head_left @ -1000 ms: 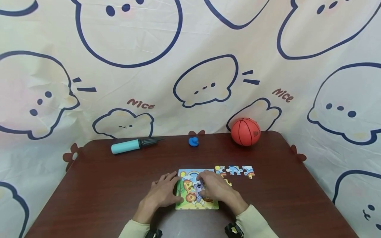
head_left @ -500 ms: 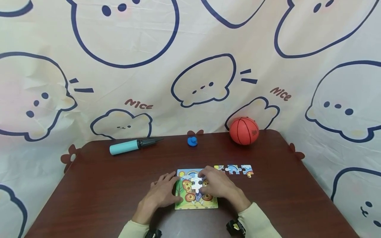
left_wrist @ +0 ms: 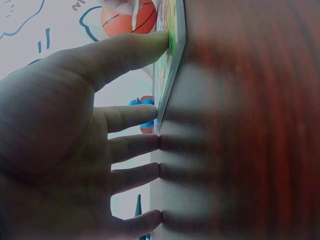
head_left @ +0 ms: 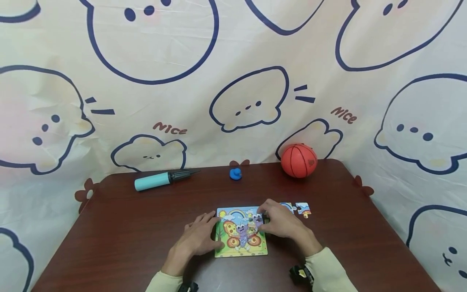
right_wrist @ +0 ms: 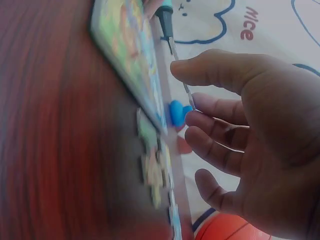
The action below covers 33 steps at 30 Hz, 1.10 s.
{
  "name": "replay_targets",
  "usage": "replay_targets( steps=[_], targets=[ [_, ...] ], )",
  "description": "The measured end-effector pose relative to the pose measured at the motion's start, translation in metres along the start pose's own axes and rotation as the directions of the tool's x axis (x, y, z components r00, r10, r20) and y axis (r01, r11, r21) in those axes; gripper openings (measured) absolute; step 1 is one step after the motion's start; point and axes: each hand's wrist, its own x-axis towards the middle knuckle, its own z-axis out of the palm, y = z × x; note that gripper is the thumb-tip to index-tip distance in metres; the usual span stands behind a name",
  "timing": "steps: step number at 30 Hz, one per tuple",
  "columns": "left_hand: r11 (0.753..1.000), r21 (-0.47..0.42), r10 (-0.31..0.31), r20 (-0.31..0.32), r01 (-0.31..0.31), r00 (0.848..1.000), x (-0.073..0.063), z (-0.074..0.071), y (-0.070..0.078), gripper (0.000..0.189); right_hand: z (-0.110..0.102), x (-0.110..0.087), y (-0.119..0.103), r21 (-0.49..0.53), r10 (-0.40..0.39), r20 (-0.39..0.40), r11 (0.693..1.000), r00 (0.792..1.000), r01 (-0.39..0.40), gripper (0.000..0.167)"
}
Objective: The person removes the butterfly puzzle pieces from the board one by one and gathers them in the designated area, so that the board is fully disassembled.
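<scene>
Purple piece (head_left: 257,220) pinched in our right hand (head_left: 282,220) by puzzle's (head_left: 240,252) right edge, well short of table's (head_left: 109,227) back edge | our left hand (head_left: 198,235): fingers spread | sloppy pinch, we'd probably drop it

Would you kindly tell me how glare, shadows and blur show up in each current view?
Head view: fairly sharp, with pale glare on the table in front of the puzzle; left wrist view: the left hand casts soft dark finger shadows, and the backdrop looks washed out; right wrist view: the puzzle and loose pieces are blurred, the right hand clearer but dim.
</scene>
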Motion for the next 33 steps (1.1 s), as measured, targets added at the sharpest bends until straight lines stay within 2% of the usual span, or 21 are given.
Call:
replay_targets(
  steps=[5, 15, 23, 33],
  targets=[
    [1.0, -0.002, 0.007, -0.004, -0.007, 1.0, 0.0, 0.0, -0.001, 0.076, -0.002, -0.007, 0.013, 0.007, 0.036, -0.012, 0.999, 0.999, -0.035, 0.037],
    [1.0, 0.014, -0.005, -0.011, 0.005, 1.0, 0.0, 0.002, -0.004, 0.077, -0.007, -0.019, 0.034, -0.011, 0.037, -0.009, 0.999, 0.999, -0.037, 0.036],
    [1.0, 0.016, -0.007, -0.008, 0.007, 1.0, 0.001, 0.001, -0.002, 0.077, -0.01, -0.028, 0.053, -0.038, 0.068, -0.001, 0.997, 0.998, -0.068, 0.036],
    [1.0, 0.02, -0.009, -0.007, 0.01, 1.0, 0.0, 0.001, -0.001, 0.077, -0.023, -0.04, 0.069, -0.037, 0.058, 0.019, 0.998, 0.998, -0.057, 0.034]
  ],
)
